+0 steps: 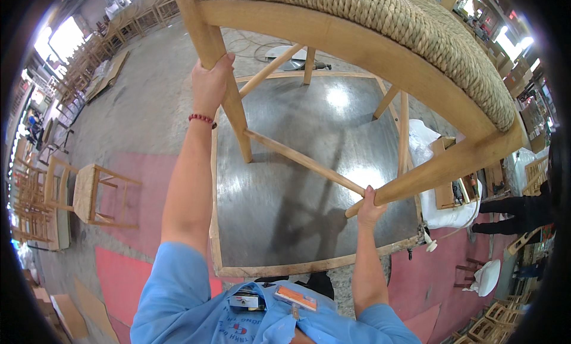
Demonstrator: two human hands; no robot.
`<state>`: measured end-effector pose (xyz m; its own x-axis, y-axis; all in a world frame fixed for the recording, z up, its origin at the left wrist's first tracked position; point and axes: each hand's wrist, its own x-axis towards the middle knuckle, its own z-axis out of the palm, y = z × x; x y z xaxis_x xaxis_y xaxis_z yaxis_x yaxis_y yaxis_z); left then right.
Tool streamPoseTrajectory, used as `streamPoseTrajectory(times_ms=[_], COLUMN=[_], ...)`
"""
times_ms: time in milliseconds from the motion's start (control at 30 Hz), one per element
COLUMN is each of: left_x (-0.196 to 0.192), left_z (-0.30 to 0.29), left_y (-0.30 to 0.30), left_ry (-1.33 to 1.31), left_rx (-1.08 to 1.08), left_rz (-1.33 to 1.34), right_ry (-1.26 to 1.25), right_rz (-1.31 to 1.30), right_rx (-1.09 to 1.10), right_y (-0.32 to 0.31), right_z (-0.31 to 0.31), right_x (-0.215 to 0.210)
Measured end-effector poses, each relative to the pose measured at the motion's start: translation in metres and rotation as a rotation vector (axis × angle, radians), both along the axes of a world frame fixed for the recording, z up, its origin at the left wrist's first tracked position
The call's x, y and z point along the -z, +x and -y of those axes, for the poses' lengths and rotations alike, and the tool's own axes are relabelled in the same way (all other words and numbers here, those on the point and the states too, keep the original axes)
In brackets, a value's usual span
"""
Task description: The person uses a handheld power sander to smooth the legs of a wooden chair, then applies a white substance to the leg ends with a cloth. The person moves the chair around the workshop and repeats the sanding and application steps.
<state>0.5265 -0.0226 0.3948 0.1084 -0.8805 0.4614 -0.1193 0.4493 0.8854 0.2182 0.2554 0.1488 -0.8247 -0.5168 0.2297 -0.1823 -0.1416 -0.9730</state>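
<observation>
The wooden chair [357, 43] is held tilted over the desk [256, 225], its woven seat [416, 31] uppermost and its legs pointed down toward the dark top; whether the feet touch that surface cannot be told. The near left leg is gripped by the left hand [208, 82], which is wrapped around the wood below the seat rail; a red beaded bracelet [202, 118] is worn at that wrist. The near right leg is grasped by the right hand [372, 210] toward its lower end, near the joint of a thin stretcher [303, 160], by which the two legs are linked. The desk is edged with a pale wooden border [285, 266]. To its right, a wooden box [443, 195] is set on white wrapping [435, 216]. To the left, a second chair [86, 192] is seen near red matting [125, 278]. Farther right, a person's dark-clad legs [517, 213] are visible; at the far upper left, chairs [112, 33] are lined up.
</observation>
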Motion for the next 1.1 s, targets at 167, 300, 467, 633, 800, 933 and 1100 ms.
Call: streamPoseTrajectory(times_ms=[167,300,467,633,800,933,1100], left_x=[-0.003,-0.002,0.000,0.003,0.004,0.004,0.004], left_z=[0.041,0.064,0.084,0.090,0.092,0.089,0.085], left_y=[-0.008,-0.011,-0.013,-0.013,-0.015,-0.015,-0.014], left_ry=[-0.013,-0.006,-0.017,-0.007,0.000,0.000,-0.005], left_rx=[0.014,0.012,0.045,0.028,0.021,0.018,-0.020], left_rz=[0.048,0.036,0.021,-0.005,-0.034,-0.039,0.014], right_ry=[-0.035,-0.070,-0.018,-0.041,-0.042,-0.084,-0.054], right_rz=[0.038,0.109,0.052,0.084,0.071,0.095,0.095], right_rx=[0.065,0.053,0.080,0.075,0.062,0.040,0.031], right_y=[0.002,-0.004,-0.014,-0.021,-0.024,-0.027,-0.035], right_z=[0.040,0.066,0.090,0.103,0.108,0.111,0.118], right_x=[0.000,0.005,0.006,0.004,0.004,0.003,0.004])
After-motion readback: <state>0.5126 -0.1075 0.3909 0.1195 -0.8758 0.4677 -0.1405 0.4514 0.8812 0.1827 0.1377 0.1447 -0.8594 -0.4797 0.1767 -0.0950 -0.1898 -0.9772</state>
